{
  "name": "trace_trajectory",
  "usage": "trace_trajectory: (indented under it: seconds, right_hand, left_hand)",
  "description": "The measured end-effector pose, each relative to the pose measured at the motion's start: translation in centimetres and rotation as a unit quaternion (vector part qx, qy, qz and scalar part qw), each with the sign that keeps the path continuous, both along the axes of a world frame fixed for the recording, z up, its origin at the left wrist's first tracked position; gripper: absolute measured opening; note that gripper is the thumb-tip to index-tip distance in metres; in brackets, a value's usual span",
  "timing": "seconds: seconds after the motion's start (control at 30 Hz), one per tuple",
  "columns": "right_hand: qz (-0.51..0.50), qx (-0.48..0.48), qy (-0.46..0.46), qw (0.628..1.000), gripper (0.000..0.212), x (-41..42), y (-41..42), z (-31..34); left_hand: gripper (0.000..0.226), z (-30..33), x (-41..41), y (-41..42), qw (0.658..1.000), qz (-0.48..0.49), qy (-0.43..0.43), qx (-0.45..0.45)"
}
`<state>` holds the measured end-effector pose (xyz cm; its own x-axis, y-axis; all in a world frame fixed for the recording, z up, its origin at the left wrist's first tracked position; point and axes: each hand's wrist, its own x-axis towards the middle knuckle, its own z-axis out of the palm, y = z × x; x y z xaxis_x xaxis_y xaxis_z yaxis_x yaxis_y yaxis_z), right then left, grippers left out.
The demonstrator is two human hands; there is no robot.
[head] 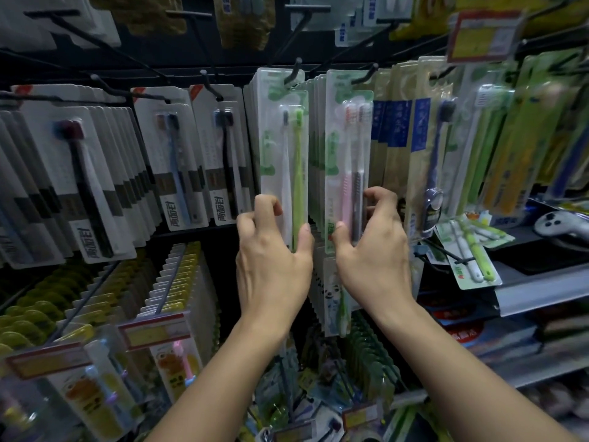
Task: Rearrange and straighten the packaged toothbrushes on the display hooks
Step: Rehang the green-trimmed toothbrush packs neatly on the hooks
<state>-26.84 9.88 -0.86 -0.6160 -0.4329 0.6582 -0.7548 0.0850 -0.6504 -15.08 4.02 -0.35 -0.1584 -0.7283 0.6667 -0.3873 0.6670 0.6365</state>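
Observation:
Two stacks of packaged toothbrushes hang side by side on black hooks at the centre of the display. The left stack's front pack (283, 148) shows a white and a green brush and hangs from its hook (294, 73). My left hand (271, 253) grips the bottom of this stack, thumb on the right edge and fingers curled round the left. The right stack's front pack (349, 145) shows a pink and a grey brush under its hook (366, 74). My right hand (371, 247) grips its lower end, thumb in front and fingers curled behind.
White packs with dark brushes (178, 161) hang to the left, blue-and-gold packs (401, 132) and green ones to the right. A loose green-brush pack (471, 256) lies tilted on a hook at lower right. Yellow packs (172, 282) and price tags (154, 330) fill the rows below.

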Motion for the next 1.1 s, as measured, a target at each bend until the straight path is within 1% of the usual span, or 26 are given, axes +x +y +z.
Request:
trace_trajectory:
  seconds: [0.23, 0.4, 0.67, 0.83, 1.1]
  right_hand:
    - [-0.061, 0.034, 0.034, 0.997, 0.052, 0.1, -0.4, 0.0]
    - [-0.092, 0.051, 0.065, 0.992, 0.049, 0.2, -0.6, -0.1]
    - [-0.101, 0.050, 0.070, 0.991, 0.048, -0.2, -1.1, -0.3]
    - [-0.106, 0.052, 0.070, 0.991, 0.049, -0.2, -1.2, -0.3]
    - [-0.110, 0.053, 0.068, 0.990, 0.054, 0.0, -0.9, -0.3]
  left_hand:
    - [0.042, -0.5, -0.4, -0.1, 1.000, -0.006, 0.008, -0.015]
    - [0.047, -0.9, -0.5, -0.3, 1.000, -0.015, -0.004, -0.015]
    - [0.051, -1.4, -0.2, -0.2, 0.999, -0.002, -0.041, -0.016]
    - [0.047, -1.8, 0.0, -0.4, 0.996, 0.026, -0.073, -0.036]
    - [0.045, -2.3, 0.7, -0.8, 0.993, 0.042, -0.100, -0.050]
